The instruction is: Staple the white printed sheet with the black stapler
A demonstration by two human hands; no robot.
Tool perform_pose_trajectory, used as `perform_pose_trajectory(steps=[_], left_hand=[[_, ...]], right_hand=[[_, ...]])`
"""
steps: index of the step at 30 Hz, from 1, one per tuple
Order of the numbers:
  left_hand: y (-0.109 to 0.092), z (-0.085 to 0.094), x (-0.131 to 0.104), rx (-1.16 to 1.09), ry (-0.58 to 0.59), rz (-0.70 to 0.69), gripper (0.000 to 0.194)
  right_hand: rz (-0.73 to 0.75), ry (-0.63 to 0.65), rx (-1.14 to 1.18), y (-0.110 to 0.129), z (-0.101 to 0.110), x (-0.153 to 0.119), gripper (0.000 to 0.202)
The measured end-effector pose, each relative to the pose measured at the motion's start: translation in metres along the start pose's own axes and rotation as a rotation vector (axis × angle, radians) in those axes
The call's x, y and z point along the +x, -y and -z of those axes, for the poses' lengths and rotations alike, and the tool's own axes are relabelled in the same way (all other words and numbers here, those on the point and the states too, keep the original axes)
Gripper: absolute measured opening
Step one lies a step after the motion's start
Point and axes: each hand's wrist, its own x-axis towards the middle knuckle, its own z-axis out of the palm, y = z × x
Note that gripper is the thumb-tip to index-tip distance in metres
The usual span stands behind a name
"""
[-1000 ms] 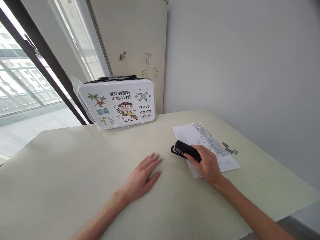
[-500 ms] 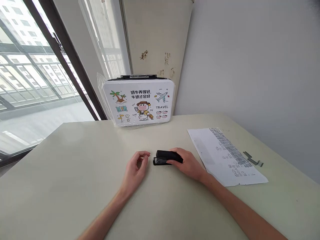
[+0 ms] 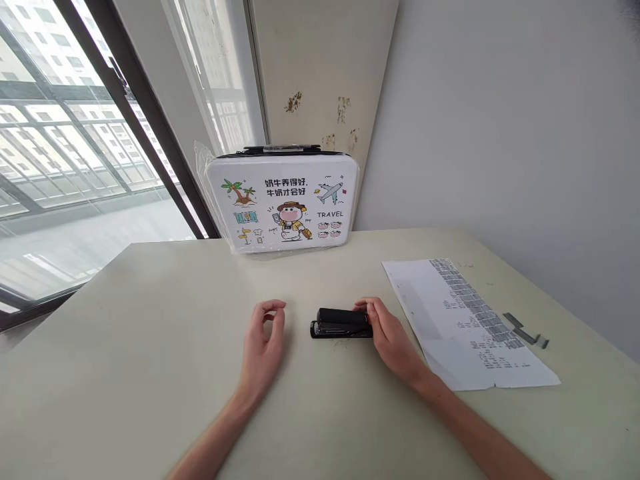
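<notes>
A black stapler (image 3: 343,323) lies on the pale table, its head pointing left. My right hand (image 3: 393,337) is closed round the stapler's right end, with the fingers partly behind it. To the left of the stapler, and apart from it, my left hand (image 3: 264,341) rests on the table with curled fingers. A gap shows between its thumb and forefinger, and nothing is in it.
Printed paper sheets (image 3: 430,307) lie right of my right hand, with strips of staples (image 3: 525,331) beside their right edge. A white suitcase (image 3: 283,203) with cartoon prints stands at the table's (image 3: 150,347) back edge. A window is at the left.
My right hand has shifted back toward the stapler's right end, uncovering more of it. My left hand has moved a little left, farther from the stapler. The camera view has shifted slightly.
</notes>
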Motion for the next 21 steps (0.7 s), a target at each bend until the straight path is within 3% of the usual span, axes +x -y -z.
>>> perform_pose_trajectory(steps=[5,12,17,21], left_hand=[[0.002,0.005,0.003,-0.027,-0.115,0.048,0.026],[0.008,0.001,0.007,-0.509,0.044,0.141,0.032],[0.004,-0.001,0.008,-0.717,0.084,0.261,0.029],[0.0,-0.002,0.006,-1.05,0.182,0.503,0.027]], right_hand=[[0.022,-0.007,-0.028,0.007,0.003,-0.001,0.037],[0.155,0.174,-0.123,0.015,0.006,-0.004,0.022],[0.289,0.089,-0.202,0.021,0.001,-0.011,0.018],[0.528,-0.033,-0.234,0.03,0.002,-0.014,0.032]])
